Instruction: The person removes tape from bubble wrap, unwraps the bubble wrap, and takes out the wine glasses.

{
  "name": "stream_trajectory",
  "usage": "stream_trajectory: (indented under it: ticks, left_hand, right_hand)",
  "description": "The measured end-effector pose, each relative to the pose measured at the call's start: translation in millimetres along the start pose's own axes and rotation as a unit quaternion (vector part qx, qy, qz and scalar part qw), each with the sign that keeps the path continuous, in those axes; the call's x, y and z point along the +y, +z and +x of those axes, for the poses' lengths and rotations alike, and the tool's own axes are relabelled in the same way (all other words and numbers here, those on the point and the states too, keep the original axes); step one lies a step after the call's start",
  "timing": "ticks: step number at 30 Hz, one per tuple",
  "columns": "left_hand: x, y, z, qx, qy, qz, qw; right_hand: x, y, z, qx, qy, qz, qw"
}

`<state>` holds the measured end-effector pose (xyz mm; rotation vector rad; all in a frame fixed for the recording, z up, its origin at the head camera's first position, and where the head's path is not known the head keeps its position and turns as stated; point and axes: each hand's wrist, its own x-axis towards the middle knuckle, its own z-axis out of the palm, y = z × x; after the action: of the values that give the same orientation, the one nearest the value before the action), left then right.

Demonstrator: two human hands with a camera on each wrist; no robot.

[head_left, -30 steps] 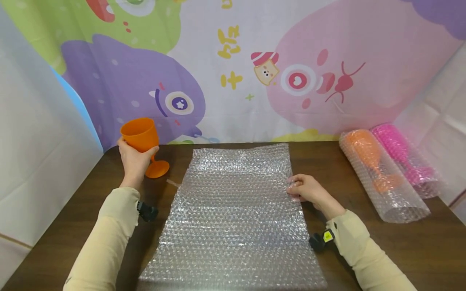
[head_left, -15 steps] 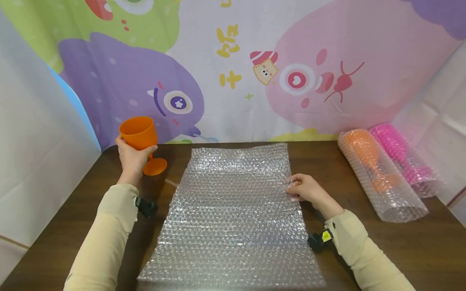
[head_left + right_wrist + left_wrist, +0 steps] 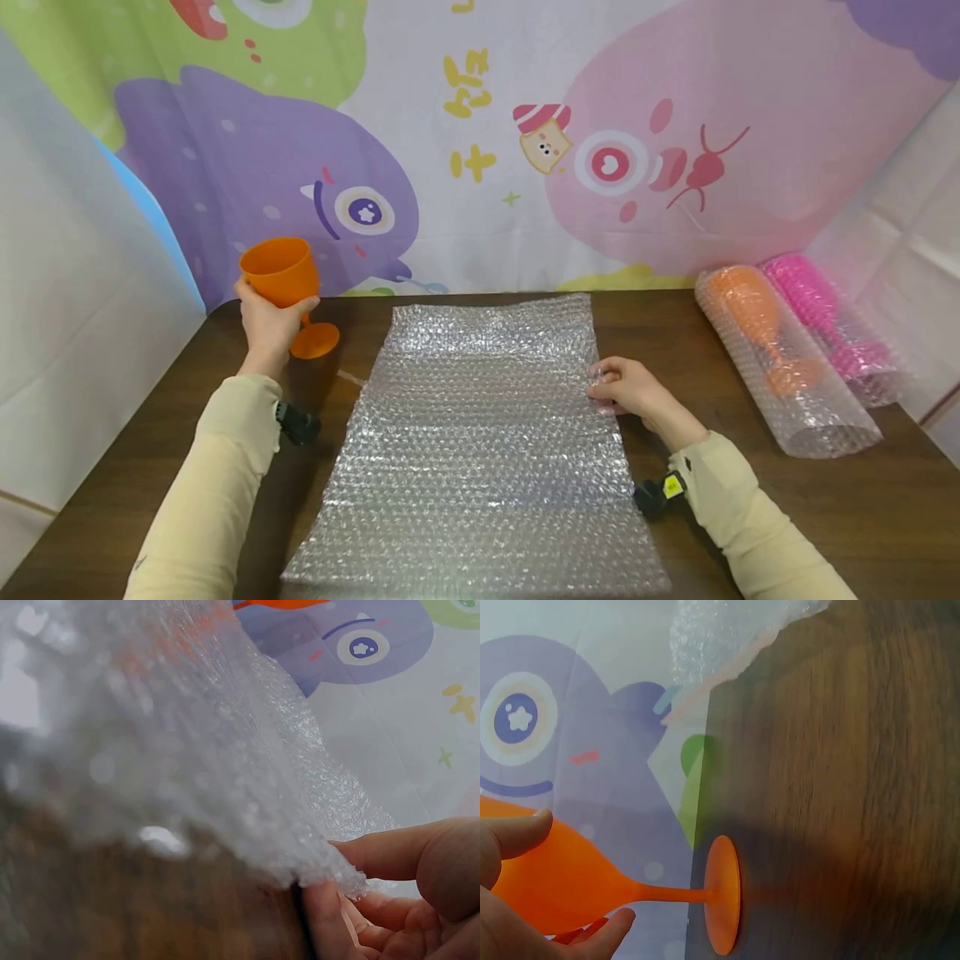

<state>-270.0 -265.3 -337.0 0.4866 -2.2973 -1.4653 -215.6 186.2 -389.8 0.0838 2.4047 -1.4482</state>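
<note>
In the head view, my left hand (image 3: 268,325) grips an orange goblet (image 3: 281,275) by its bowl, at the left rear of the table. The goblet stands upright, its round foot (image 3: 722,896) showing in the left wrist view, thumb on one side of the bowl and fingers on the other. A long sheet of clear bubble wrap (image 3: 480,450) lies flat across the middle of the table. My right hand (image 3: 633,390) pinches the right edge of this sheet between thumb and fingers; in the right wrist view the pinched edge (image 3: 341,874) is raised.
Two goblets in bubble wrap lie at the right rear, one orange (image 3: 753,317) and one pink (image 3: 806,292). A small clear strip (image 3: 350,377) sticks out from the sheet's left edge. A printed cloth (image 3: 480,233) hangs behind the dark wooden table (image 3: 652,325).
My left hand has shifted slightly left and back with the orange goblet. The right hand keeps its pinch on the bubble wrap edge, and the sheet lies as before.
</note>
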Motion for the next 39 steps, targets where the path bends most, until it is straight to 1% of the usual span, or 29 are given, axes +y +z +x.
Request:
stream_trajectory:
  ticks: [8,13,17,22,27,30,39]
  left_hand:
    - [-4.3,-2.2,6.8,-0.006,0.011,0.006,0.9999]
    - [-7.2,-3.6,9.9,-0.001,0.01,0.022,0.9997]
    - [-8.7,-5.8,12.3,0.003,0.013,0.026,0.9996]
    - [-7.7,-6.1,14.3,-0.003,0.003,0.026,0.9997]
    - [-7.5,-5.9,15.9,-0.003,-0.008,0.025,0.9996]
    - [-8.3,-5.3,17.7,-0.002,-0.006,0.025,0.9997]
    - [-8.9,-2.7,21.6,-0.001,0.0,0.03,0.9996]
  right_hand:
    - [1.1,-0.5,0.2,0.001,-0.011,-0.001,1.0]
    - [1.0,0.1,-1.1,0.0,-0.014,0.001,1.0]
    - [1.0,0.2,-2.9,0.0,-0.016,0.0,1.0]
    - [1.8,-0.1,-4.1,0.005,-0.017,0.0,1.0]
    - [2.8,1.0,-4.2,0.009,-0.013,0.015,1.0]
    - [3.1,1.4,-3.9,0.012,-0.012,0.018,1.0]
    - [2.7,1.0,-3.7,0.027,-0.007,0.005,1.0]
